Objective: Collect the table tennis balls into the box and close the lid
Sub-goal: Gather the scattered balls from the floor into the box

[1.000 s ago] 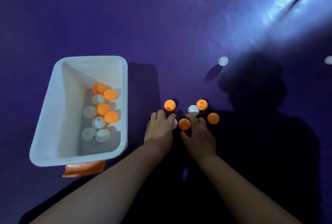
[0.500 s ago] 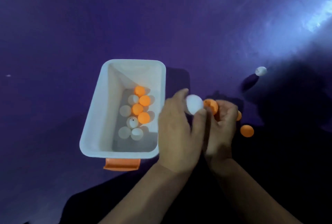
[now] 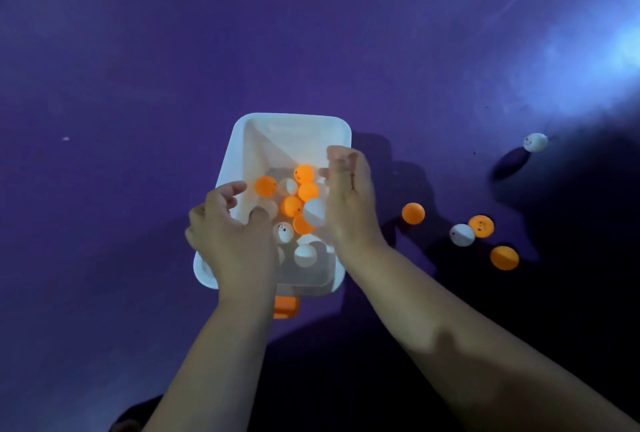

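Hovering over white box point(image 3: 341, 130) on purple floor point(image 3: 138, 85), left hand point(image 3: 235, 241) and right hand point(image 3: 349, 203) both empty, fingers loosely curled and spread, balls point(image 3: 299, 205) lying inside, four balls point(image 3: 464, 232) sitting right, one farther point(image 3: 535, 142).

**One camera, looking down from the head**

There is only one view. The camera sits on the person's head and looks forward and down. It is close above both hands point(image 3: 294, 220), with the arms reaching in from the bottom edge. The purple bench point(image 3: 138, 85) fills the picture beyond and beside the hands.
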A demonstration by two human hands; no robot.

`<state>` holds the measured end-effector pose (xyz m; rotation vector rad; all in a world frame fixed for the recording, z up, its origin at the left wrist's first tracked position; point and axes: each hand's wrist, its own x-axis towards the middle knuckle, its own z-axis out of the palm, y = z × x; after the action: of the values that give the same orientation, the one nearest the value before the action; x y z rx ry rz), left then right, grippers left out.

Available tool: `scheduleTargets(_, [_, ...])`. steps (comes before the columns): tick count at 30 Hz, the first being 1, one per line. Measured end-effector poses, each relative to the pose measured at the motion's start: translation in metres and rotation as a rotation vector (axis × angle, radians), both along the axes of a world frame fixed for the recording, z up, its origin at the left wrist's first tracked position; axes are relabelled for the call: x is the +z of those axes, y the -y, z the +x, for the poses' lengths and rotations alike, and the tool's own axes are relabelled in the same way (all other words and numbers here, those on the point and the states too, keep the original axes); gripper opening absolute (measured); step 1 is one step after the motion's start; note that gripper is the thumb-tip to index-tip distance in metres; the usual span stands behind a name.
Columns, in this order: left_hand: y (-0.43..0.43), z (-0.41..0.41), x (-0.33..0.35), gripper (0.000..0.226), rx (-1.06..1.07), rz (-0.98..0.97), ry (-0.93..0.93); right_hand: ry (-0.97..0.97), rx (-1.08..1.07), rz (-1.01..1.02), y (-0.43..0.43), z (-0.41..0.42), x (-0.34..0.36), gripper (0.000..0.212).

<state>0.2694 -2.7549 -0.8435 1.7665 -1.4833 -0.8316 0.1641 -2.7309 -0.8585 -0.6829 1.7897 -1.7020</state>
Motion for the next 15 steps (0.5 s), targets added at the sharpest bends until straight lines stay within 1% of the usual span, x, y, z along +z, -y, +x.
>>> scheduleTargets(2, [-0.002, -0.002, 0.001, 0.034, -0.017, -0.005, -0.013, 0.025, -0.112, -0.04, -0.008, -0.011, -0.003, 0.022])
scheduleTargets(5, [-0.004, -0.011, 0.002, 0.028, -0.073, -0.031, -0.057, 0.063, -0.347, -0.073, -0.033, -0.039, -0.014, 0.021])
scheduleTargets(7, [-0.01, -0.026, 0.005, 0.026, -0.171, -0.043, -0.134, 0.078, -0.488, -0.036, -0.058, -0.062, -0.028, 0.022])
scheduleTargets(8, [-0.016, -0.034, 0.006, 0.025, -0.249, -0.074, -0.144, 0.083, -0.548, -0.013, -0.072, -0.072, -0.037, 0.023])
scheduleTargets(10, [-0.031, -0.055, 0.005, 0.023, -0.421, -0.17, -0.081, 0.046, -0.647, 0.048, -0.1, -0.089, -0.053, 0.024])
scheduleTargets(11, [-0.041, -0.067, 0.002, 0.023, -0.495, -0.2, -0.052, -0.001, -0.694, 0.086, -0.114, -0.096, -0.061, 0.021])
scheduleTargets(13, [-0.057, -0.09, -0.005, 0.022, -0.633, -0.206, -0.007, -0.099, -0.759, 0.162, -0.136, -0.106, -0.071, 0.013])
scheduleTargets(15, [-0.068, -0.114, -0.018, 0.024, -0.774, -0.213, 0.098, -0.16, -0.801, 0.271, -0.153, -0.118, -0.079, 0.015])
